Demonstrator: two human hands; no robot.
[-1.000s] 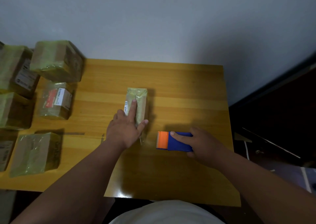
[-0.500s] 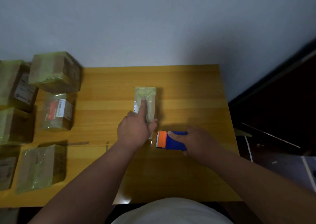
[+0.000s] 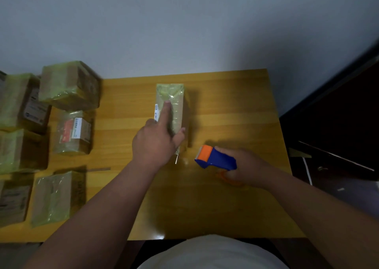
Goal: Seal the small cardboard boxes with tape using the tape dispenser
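A: Setting? Home or warehouse?

B: Looked like a small home packing spot, prob. a spare rm. Plain grey-white wall [image 3: 184, 28] right behind a small yellow wooden table [image 3: 235, 108], dark doorway [image 3: 338, 125] at the rt.

A: Evidence for packing?

B: Stack of taped parcels [image 3: 41, 129] w/ shipping labels on the left, plus a blue/orange tape dispenser [image 3: 215, 159] on the table. No shelving or shop fittings in shot, so can't call it commercial.
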